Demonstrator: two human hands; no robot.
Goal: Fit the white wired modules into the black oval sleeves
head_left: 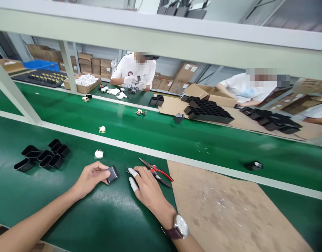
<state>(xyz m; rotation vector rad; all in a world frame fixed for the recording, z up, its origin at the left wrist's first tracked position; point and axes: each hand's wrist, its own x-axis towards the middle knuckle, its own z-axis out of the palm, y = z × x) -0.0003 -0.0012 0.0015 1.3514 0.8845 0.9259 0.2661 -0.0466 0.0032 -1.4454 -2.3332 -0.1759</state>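
Observation:
My left hand (pixel 94 176) is closed around a small black plastic casing (pixel 113 174), gripped between thumb and fingers just above the green bench. Palm down, my right hand (pixel 147 189) rests over the bench with thumb and index finger apart, both in white finger cots. A thin, dark, pointed item (pixel 128 171) shows at the index fingertip; most of it is hidden. Pliers (pixel 157 170) with red and black handles lie just beyond the right hand. Beyond my left hand sits a small circuit board with a white top (pixel 98 154).
Several empty black casings (pixel 45 155) stand at left. A cardboard sheet (pixel 218 206) covers the bench at right. Across the green conveyor (pixel 118 120), with a few boards on it, people (pixel 136 71) work beside rows of black casings (pixel 208 110). A frame beam (pixel 161 38) spans overhead.

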